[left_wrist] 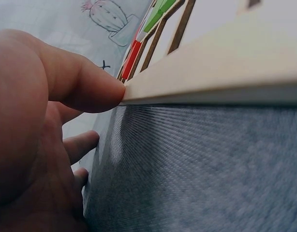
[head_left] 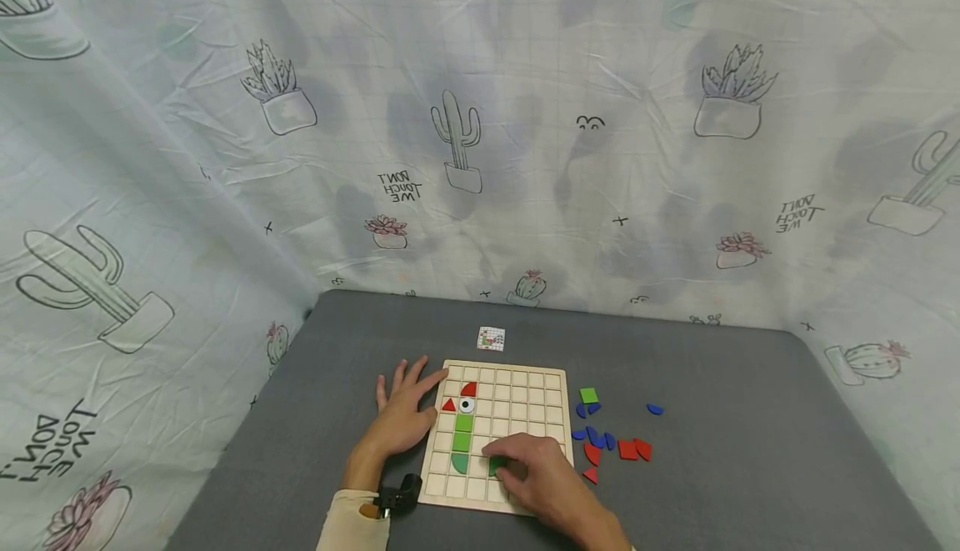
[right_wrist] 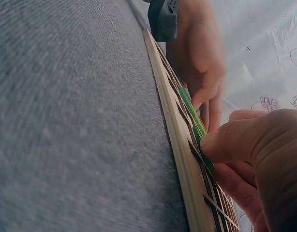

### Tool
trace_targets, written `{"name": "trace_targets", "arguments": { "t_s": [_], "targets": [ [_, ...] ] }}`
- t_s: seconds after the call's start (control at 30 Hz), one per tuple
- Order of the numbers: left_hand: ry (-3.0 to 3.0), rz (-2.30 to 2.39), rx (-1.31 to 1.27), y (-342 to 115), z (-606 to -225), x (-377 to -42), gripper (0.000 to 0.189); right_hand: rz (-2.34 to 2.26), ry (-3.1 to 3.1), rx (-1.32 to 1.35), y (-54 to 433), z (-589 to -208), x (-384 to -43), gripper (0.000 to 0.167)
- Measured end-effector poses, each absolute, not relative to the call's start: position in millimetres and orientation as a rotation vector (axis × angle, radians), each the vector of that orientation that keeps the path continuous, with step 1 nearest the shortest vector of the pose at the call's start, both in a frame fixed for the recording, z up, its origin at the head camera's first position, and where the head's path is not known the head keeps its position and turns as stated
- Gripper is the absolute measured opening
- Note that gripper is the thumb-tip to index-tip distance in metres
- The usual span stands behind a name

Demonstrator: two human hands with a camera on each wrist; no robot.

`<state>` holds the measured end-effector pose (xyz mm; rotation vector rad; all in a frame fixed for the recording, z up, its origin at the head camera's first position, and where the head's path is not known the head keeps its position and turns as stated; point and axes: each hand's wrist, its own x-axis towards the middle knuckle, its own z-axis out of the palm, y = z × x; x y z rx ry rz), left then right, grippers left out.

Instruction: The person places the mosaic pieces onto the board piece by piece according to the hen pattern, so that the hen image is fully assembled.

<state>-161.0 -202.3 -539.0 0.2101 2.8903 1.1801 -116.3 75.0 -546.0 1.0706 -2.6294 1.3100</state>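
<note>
A light wooden board [head_left: 527, 418] with a grid of square cells lies on the table. My left hand [head_left: 401, 409] touches its left edge, fingers spread and the thumb against the rim. Between thumb and fingers, my right hand [head_left: 551, 480] pinches a dark green piece [head_left: 494, 465] at the board's lower middle cells; most of that piece's outline is hidden. Set in one column are a red quarter-round piece [head_left: 469, 388], a round eye piece [head_left: 467, 405], two light green squares [head_left: 462, 433] and a green quarter-round piece [head_left: 460, 463]. Left of the eye sits a red triangle [head_left: 448, 404].
Loose pieces lie right of the board: a light green square [head_left: 588, 395], several blue curved pieces [head_left: 595, 437], a red square [head_left: 627, 449] and other red pieces. A small printed pattern card [head_left: 491, 338] lies beyond the board on the grey table [head_left: 720, 468]. Patterned cloth hangs behind.
</note>
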Motion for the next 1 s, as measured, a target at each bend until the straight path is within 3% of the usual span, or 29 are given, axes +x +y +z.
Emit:
{"name": "trace_targets", "arguments": {
  "t_s": [0.57,1.0],
  "targets": [
    [2.883,1.178,0.226,-203.1,-540.4,-160.9,0.066,1.359,-2.502,1.06,82.3,-544.5,-117.5,0.032],
    [2.879,1.193,0.226,-203.1,-538.0,-159.3,0.066,1.391,-2.498,0.835,141.2,-533.4,-135.9,0.032]
  ]
}}
